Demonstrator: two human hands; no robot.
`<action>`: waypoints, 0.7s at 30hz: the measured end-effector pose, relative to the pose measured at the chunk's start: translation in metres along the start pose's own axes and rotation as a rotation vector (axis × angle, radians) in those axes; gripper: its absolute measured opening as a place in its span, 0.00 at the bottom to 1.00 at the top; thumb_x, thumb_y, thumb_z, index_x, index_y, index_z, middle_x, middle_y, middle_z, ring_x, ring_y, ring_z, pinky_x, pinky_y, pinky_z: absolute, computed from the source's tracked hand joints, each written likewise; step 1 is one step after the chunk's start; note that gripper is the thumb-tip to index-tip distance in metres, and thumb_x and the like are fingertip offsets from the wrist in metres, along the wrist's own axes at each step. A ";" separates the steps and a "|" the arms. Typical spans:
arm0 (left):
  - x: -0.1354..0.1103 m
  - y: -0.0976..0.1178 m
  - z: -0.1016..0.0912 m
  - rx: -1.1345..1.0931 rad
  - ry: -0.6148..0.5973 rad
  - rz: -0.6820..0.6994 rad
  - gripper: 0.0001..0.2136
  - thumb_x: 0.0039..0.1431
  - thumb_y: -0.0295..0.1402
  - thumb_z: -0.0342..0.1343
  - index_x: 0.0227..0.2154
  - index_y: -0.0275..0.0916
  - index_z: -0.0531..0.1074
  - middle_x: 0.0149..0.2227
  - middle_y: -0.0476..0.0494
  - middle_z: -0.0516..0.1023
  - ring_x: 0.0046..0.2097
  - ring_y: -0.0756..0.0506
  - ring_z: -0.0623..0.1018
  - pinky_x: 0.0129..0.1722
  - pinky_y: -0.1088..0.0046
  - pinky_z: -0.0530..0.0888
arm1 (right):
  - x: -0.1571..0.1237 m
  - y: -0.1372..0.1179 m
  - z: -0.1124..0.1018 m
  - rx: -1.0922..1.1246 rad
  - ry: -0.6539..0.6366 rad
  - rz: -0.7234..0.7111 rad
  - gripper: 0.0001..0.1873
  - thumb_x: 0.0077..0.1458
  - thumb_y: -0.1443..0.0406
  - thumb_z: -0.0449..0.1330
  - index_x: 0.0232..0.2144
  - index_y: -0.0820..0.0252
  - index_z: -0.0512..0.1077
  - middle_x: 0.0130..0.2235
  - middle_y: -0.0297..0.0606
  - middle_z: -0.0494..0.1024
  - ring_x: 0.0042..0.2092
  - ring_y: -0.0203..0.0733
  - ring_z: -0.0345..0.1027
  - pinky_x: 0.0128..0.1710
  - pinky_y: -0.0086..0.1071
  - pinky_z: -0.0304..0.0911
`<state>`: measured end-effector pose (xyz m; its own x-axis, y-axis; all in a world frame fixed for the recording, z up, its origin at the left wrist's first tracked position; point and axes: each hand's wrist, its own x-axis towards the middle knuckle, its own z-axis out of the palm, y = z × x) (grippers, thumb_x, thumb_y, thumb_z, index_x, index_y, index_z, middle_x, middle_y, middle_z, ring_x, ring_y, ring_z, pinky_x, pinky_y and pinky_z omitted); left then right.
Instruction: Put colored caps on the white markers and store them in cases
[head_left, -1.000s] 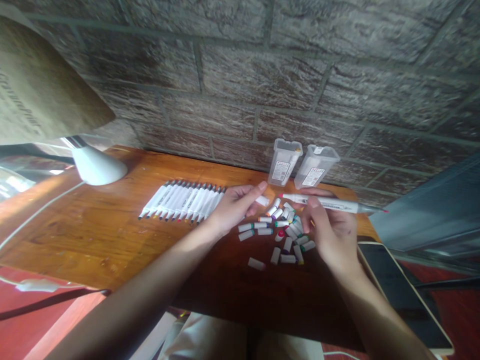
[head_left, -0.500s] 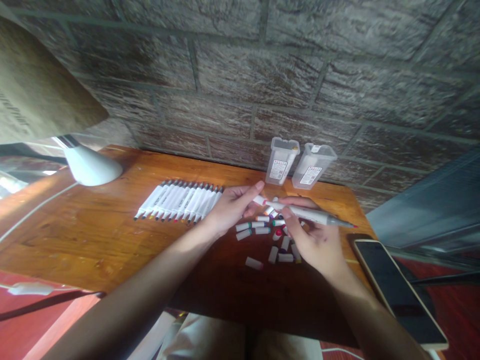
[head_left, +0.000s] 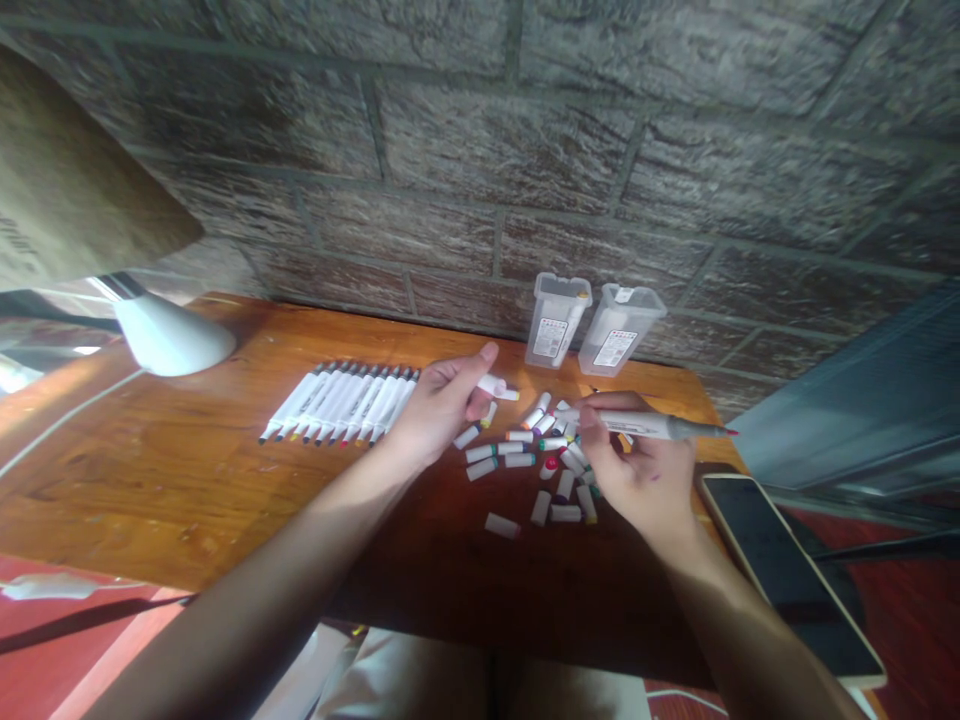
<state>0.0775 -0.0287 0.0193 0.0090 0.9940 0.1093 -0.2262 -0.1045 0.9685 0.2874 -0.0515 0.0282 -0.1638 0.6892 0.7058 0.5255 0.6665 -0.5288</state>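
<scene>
A white marker cap (head_left: 491,384) is pinched between the thumb and fingers of my left hand (head_left: 444,405). My right hand (head_left: 637,470) is closed on a white marker (head_left: 637,425), whose grey end with a bare red tip points right. The marker's other end lies over a scattered pile of loose white caps (head_left: 519,461) with variously coloured ends. To the left of my left hand, several white markers (head_left: 337,405) lie side by side in a neat row, dark ends away from me. My left hand hides the right end of that row.
Two clear plastic cases (head_left: 556,325) with labels stand at the table's back edge by the stone wall (head_left: 450,150). A smartphone (head_left: 787,570) lies at the right edge. On the left stands a lamp (head_left: 176,335) with a white base and a cord (head_left: 71,420).
My hands have moved apart, and the cap in my left hand is now away from the marker. The marker has shifted slightly right and up in my right hand.
</scene>
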 end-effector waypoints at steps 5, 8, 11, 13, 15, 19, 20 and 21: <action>-0.001 -0.003 -0.002 0.083 -0.032 -0.003 0.28 0.59 0.54 0.57 0.13 0.38 0.60 0.14 0.53 0.58 0.19 0.53 0.59 0.24 0.72 0.56 | -0.003 -0.001 0.005 0.195 0.054 0.030 0.05 0.58 0.66 0.63 0.37 0.56 0.78 0.36 0.38 0.83 0.37 0.43 0.79 0.33 0.32 0.73; -0.001 -0.005 -0.002 0.089 -0.034 0.020 0.28 0.61 0.53 0.56 0.13 0.38 0.60 0.14 0.54 0.58 0.20 0.53 0.58 0.25 0.71 0.55 | -0.003 -0.003 0.006 0.247 0.051 0.015 0.06 0.57 0.67 0.64 0.39 0.55 0.78 0.37 0.38 0.83 0.37 0.42 0.79 0.33 0.31 0.73; -0.002 -0.004 -0.001 0.105 -0.042 0.034 0.28 0.62 0.52 0.55 0.14 0.38 0.60 0.14 0.54 0.58 0.20 0.53 0.59 0.25 0.71 0.56 | -0.004 -0.006 0.004 0.256 0.030 0.009 0.07 0.57 0.68 0.65 0.39 0.55 0.78 0.39 0.37 0.84 0.37 0.41 0.79 0.34 0.31 0.74; -0.003 -0.003 0.000 0.135 -0.049 0.046 0.27 0.62 0.51 0.55 0.14 0.38 0.61 0.14 0.54 0.59 0.20 0.53 0.59 0.25 0.71 0.57 | -0.005 -0.008 0.003 0.249 -0.006 0.011 0.08 0.57 0.68 0.65 0.40 0.55 0.78 0.40 0.37 0.84 0.39 0.41 0.80 0.38 0.31 0.75; -0.004 -0.001 0.001 0.181 -0.056 0.065 0.26 0.63 0.50 0.55 0.15 0.38 0.62 0.14 0.54 0.60 0.20 0.53 0.59 0.25 0.72 0.57 | -0.006 -0.010 0.004 0.251 -0.040 0.013 0.10 0.57 0.68 0.65 0.42 0.54 0.78 0.42 0.37 0.84 0.42 0.41 0.80 0.42 0.32 0.75; -0.007 0.001 0.003 0.251 -0.075 0.103 0.26 0.64 0.49 0.55 0.15 0.38 0.62 0.15 0.55 0.60 0.21 0.54 0.59 0.25 0.72 0.57 | -0.007 -0.011 0.007 0.260 -0.099 0.019 0.12 0.58 0.68 0.64 0.45 0.54 0.78 0.43 0.37 0.84 0.42 0.41 0.80 0.44 0.33 0.75; -0.007 0.001 0.004 0.255 -0.079 0.103 0.26 0.63 0.49 0.55 0.15 0.38 0.62 0.15 0.55 0.60 0.21 0.54 0.60 0.25 0.73 0.58 | -0.006 -0.011 0.007 0.262 -0.118 0.021 0.12 0.58 0.68 0.64 0.45 0.54 0.78 0.43 0.36 0.84 0.40 0.41 0.80 0.42 0.33 0.75; -0.007 0.001 0.004 0.257 -0.083 0.099 0.26 0.63 0.49 0.55 0.15 0.38 0.62 0.15 0.55 0.60 0.21 0.54 0.59 0.25 0.73 0.58 | -0.006 -0.011 0.008 0.265 -0.135 0.028 0.11 0.59 0.67 0.64 0.45 0.54 0.77 0.42 0.36 0.84 0.39 0.40 0.80 0.41 0.32 0.75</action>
<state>0.0815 -0.0363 0.0201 0.0811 0.9734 0.2141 0.0243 -0.2167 0.9759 0.2760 -0.0610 0.0264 -0.2710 0.7282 0.6295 0.2981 0.6853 -0.6644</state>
